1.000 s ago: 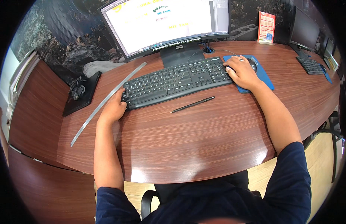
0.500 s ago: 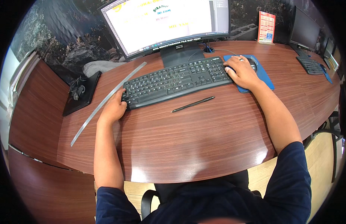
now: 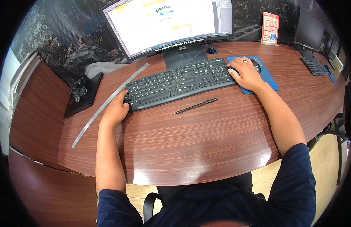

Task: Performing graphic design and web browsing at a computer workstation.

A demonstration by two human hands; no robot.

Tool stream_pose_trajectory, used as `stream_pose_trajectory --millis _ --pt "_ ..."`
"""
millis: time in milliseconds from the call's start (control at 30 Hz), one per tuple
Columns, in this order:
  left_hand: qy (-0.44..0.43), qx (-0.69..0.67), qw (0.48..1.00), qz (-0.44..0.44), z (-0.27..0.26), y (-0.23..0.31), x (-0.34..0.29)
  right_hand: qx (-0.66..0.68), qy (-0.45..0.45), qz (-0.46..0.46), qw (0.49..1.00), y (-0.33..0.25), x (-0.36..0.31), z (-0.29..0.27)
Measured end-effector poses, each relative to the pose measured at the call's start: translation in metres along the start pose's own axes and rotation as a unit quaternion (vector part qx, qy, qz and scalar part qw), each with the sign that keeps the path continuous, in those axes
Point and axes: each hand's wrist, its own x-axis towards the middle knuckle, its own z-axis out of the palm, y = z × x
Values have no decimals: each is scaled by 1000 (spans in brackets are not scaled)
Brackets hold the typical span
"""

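A black keyboard [image 3: 168,85] lies slantwise across the desk below the monitor. My left hand [image 3: 116,109] rests at its left end, fingers stretched forward and touching the corner keys, holding nothing. At the other end, my right hand [image 3: 246,74] curves over a black computer mouse [image 3: 256,64], whose far right side shows past the fingers. The thumb lies close to the keyboard's right edge, and one finger wears a ring. Under the mouse is a blue mouse pad [image 3: 270,82]. In front of the keyboard lies a black pen [image 3: 196,106], apart from both hands.
A lit monitor [image 3: 175,22] stands behind the keyboard. Left of my left hand lies a long metal ruler [image 3: 103,109], with a black flat device [image 3: 82,100] and cables farther left. A red-and-white card stand [image 3: 270,28], another dark monitor [image 3: 310,30] and small keyboard [image 3: 314,66] stand right.
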Motion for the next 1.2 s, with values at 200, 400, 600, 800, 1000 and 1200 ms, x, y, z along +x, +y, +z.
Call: stream_pose_trajectory --millis 200,400,600,800,1000,1200 --pt "-4 4 1000 0 0 1 0 2 6 -4 1000 1 0 1" --pt "1 14 1000 5 0 0 -1 2 27 -9 1000 0 1 2" --pt "-1 8 1000 -2 -1 -1 -2 -111 135 122 977 24 1 -5" --pt "6 -18 1000 -8 -1 9 -3 -61 132 251 957 53 -10 -3" --pt "-5 -23 999 -24 -4 10 -4 2 119 237 964 55 -9 1" --pt "-26 7 999 -21 -1 6 -2 9 102 207 973 50 -9 0"
